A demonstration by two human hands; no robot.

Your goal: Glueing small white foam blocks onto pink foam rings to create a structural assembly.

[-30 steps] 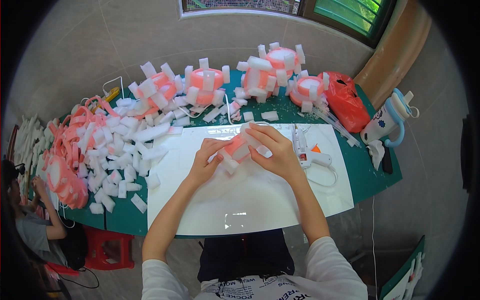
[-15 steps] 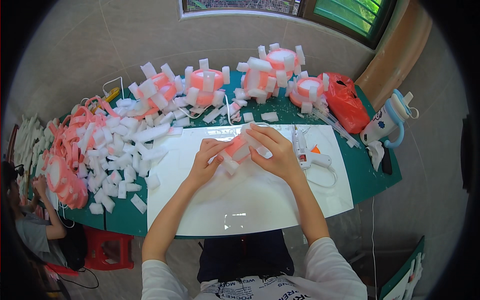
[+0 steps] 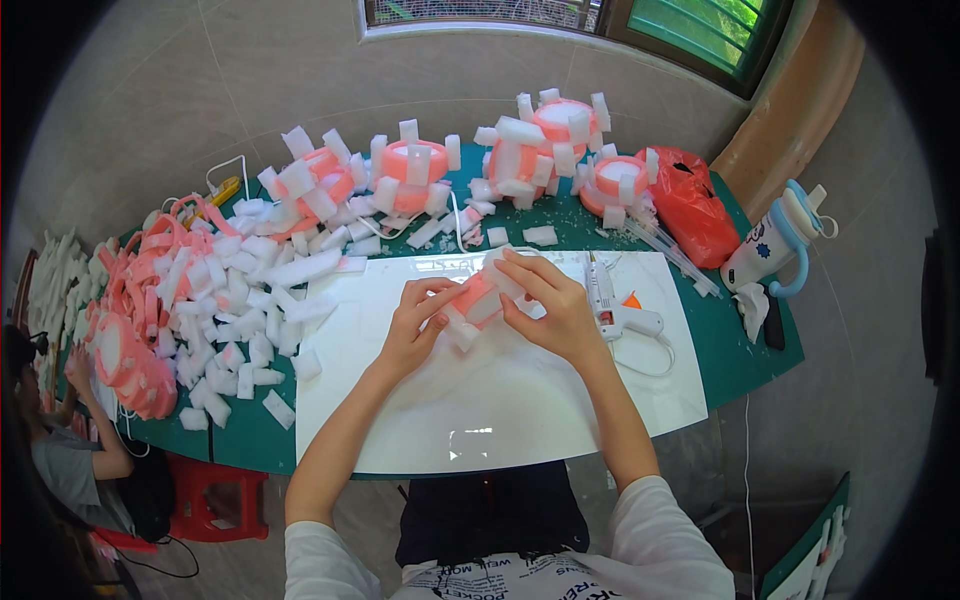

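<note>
Between my hands, above the white board (image 3: 450, 420), is a pink-and-white foam piece (image 3: 480, 305) with white foam blocks on its ends. My left hand (image 3: 412, 325) grips its left side, fingers along the top and thumb beneath. My right hand (image 3: 548, 300) pinches a white foam block (image 3: 502, 268) at the piece's upper right, with the thumb lower down. The fingers partly cover the piece, so its far side is hidden. A white glue gun (image 3: 625, 318) with an orange tip guard lies on the board, right of my right hand.
Loose white foam blocks (image 3: 240, 320) and pink strips (image 3: 150, 255) heap at the left. Several pink-and-white foam assemblies (image 3: 412, 165) stand along the back. At the right are a red bag (image 3: 690, 205), clear glue sticks (image 3: 680, 258) and a tumbler (image 3: 765, 245). Another person (image 3: 75, 450) sits far left.
The foam piece has tilted slightly between my hands, and its white face shows a little differently. Both hands keep their hold with only small finger shifts.
</note>
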